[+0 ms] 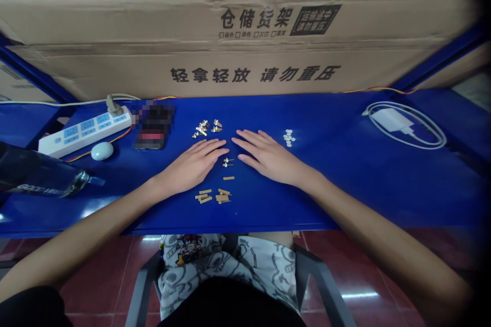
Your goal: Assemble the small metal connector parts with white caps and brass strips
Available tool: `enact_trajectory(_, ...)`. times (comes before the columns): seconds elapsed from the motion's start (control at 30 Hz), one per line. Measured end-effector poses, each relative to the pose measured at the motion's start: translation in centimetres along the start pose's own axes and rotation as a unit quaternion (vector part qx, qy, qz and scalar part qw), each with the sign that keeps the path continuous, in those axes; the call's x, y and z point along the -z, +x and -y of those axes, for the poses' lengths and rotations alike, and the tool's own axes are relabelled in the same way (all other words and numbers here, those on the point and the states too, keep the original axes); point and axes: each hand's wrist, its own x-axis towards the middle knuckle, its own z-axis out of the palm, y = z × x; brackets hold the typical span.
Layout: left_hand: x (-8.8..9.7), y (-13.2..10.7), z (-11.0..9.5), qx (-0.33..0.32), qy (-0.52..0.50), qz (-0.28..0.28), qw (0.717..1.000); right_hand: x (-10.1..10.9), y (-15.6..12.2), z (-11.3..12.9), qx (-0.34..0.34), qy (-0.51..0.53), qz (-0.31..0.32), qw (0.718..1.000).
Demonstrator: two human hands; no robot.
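Observation:
My left hand [195,166] lies palm down on the blue table, fingers stretched out and holding nothing. Facing it, my right hand [268,157] rests flat with its fingers spread. Between the hands lie two small pieces with white caps and thin pins [227,162]. Just below them is a single thin tan strip [229,178]. Nearer to me are a pile of tan strips [203,196] and a second pile of strips with pins [223,196]. Beyond my left fingertips sits a cluster of white-and-brass-coloured pieces [201,127]. Right of my right hand is a group of small white discs [288,138].
A white power strip [86,130], a pale rounded object [102,151], a pixelated dark item [154,125] and a dark bottle [38,171] occupy the left. A white charger with coiled cable [393,120] lies right. Large cardboard [134,46] stands behind the blue table [345,163].

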Motion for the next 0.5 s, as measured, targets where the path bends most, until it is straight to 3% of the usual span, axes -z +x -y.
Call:
enact_trajectory(0.23, -0.1, 0.1, -0.1, -0.002, 0.010, -0.003, 1.000, -0.1, 0.2, 0.0, -0.005, 0.011, 0.001, 1.000)
enact_trajectory(0.33, 1.2, 0.4, -0.8, 0.023, -0.013, -0.048, 0.998, 0.8, 0.2, 0.6, -0.020, 0.031, -0.028, 0.999)
enact_trajectory(0.4, 3.1, 0.1, -1.6, 0.047, -0.031, -0.129, 0.990, 2.3, -0.4, 1.4, -0.034, 0.063, -0.095, 0.993)
enact_trajectory(0.43, 4.3, -0.3, -2.1, 0.061, -0.037, -0.193, 0.978, 3.2, -0.9, 1.9, -0.037, 0.078, -0.156, 0.984)
enact_trajectory(0.5, 6.8, -1.7, -3.4, 0.071, -0.052, -0.265, 0.960, 5.0, -2.1, 2.9, -0.038, 0.097, -0.271, 0.957)
